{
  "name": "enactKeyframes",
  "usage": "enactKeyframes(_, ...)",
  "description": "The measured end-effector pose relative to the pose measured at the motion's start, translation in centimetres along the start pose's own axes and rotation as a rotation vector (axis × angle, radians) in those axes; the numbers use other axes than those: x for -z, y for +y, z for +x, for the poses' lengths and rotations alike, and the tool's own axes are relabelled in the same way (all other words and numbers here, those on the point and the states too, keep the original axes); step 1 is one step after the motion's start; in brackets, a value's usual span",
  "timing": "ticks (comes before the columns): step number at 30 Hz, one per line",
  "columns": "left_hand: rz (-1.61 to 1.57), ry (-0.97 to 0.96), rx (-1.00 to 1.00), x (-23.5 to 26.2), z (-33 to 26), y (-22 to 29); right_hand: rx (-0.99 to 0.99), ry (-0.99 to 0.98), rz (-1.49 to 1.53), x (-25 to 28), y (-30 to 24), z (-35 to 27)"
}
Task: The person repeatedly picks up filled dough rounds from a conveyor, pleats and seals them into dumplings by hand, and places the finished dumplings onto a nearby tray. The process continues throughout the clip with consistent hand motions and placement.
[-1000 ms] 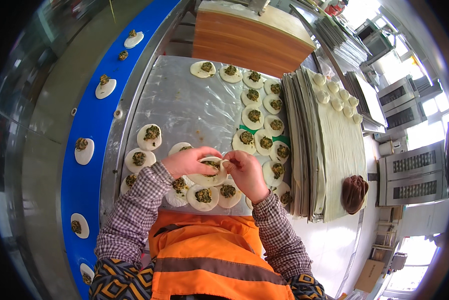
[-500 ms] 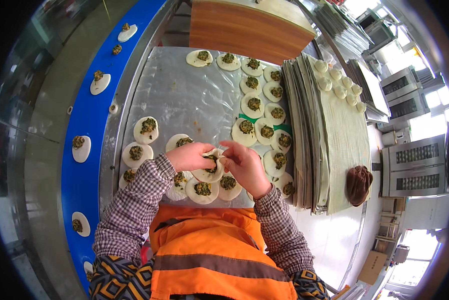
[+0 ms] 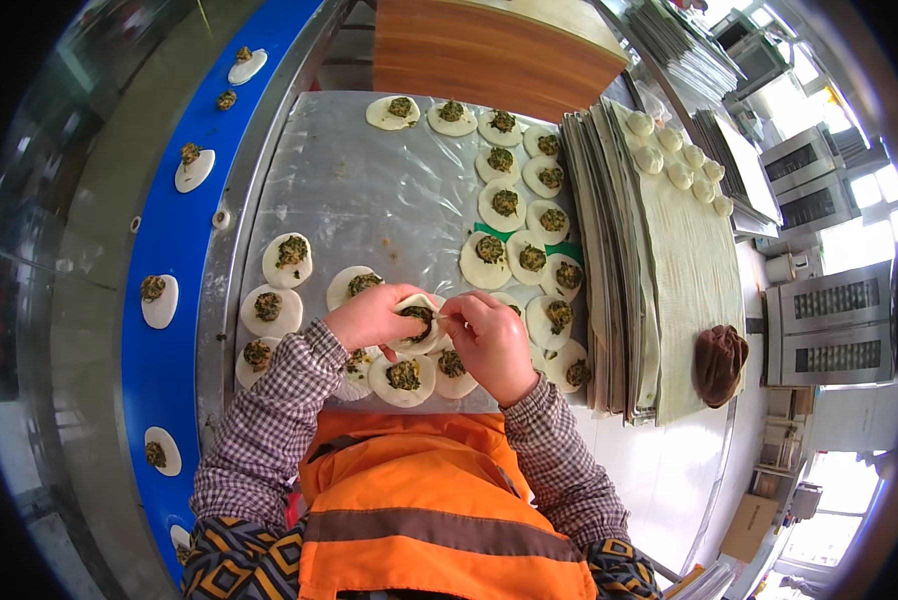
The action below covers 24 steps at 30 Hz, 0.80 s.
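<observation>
A steel counter point(image 3: 369, 190) covered in clear plastic sheeting carries round dough wrappers point(image 3: 505, 204) topped with green filling; one row runs along its far edge, a cluster fills the right side, and more lie toward the near-left corner and the near edge; a green strip point(image 3: 567, 249) shows under the right cluster; against the counter's right edge lies a stack of flat trays point(image 3: 659, 270), its top one bearing folded dumplings point(image 3: 677, 160) at the far end; along the left edge runs a blue conveyor belt point(image 3: 174, 260) with more filled wrappers spaced out on it.
</observation>
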<state>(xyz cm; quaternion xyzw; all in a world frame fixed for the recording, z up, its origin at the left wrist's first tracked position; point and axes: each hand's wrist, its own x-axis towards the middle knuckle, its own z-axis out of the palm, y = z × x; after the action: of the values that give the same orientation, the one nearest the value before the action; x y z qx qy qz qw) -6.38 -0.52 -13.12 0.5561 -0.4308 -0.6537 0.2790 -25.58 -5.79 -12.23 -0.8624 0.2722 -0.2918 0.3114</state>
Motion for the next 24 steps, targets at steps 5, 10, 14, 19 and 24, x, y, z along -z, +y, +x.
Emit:
enactKeyframes(5,0.154,-0.08,-0.053,0.4,0.4,0.2,-0.331,-0.098,0.277,-0.1,0.1,-0.5)
enactKeyframes(10,-0.072,0.038,-0.071,-0.1,0.1,-0.6,-0.353,-0.073,0.343,-0.3,0.3,-1.0)
enactKeyframes(14,0.042,0.061,-0.063,-0.3,0.0,-0.5,-0.504,-0.095,0.56,-0.2,-0.1,-1.1)
enactKeyframes(19,0.318,-0.089,-0.003,0.4,0.7,0.3,-0.14,-0.083,0.084,0.2,-0.4,-1.1)
enactKeyframes(24,0.252,-0.095,-0.208,0.6,0.8,-0.5,-0.378,-0.152,0.353,0.2,-0.6,-1.3)
